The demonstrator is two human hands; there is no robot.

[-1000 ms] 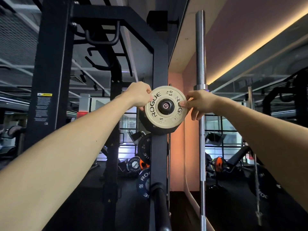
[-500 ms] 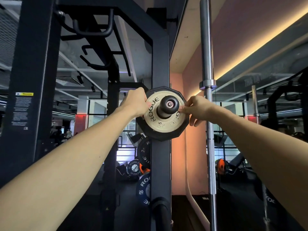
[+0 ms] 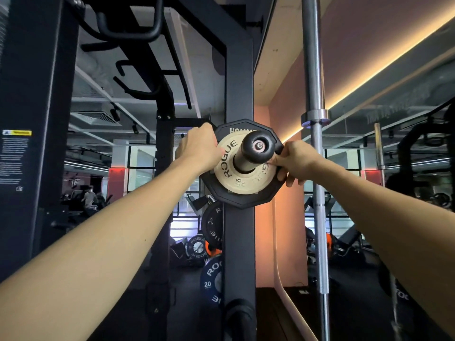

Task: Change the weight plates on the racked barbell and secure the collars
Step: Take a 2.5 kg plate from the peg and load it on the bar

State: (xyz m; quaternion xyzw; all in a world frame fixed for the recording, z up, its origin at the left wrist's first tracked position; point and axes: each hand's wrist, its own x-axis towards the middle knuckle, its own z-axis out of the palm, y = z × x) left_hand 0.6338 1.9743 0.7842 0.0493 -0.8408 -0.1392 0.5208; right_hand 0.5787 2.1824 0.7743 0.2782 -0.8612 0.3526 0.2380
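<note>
A small cream plate marked ROGUE sits on a black storage peg that sticks out of the black rack upright. Flat behind it lies a larger black many-sided plate. My left hand grips the cream plate's left edge. On the right edge, my right hand pinches the cream plate, fingers reaching onto the black plate's rim. The peg's end cap stands well out in front of the cream plate.
A silver barbell stands upright just right of my right hand. Lower on the upright hang more plates, one blue plate marked 20. A second peg juts out at the bottom. Mirror wall to the right.
The cream plate has slid back along the peg, from near its tip to against the black plate. Both hands stayed on its edges, and the view moved closer.
</note>
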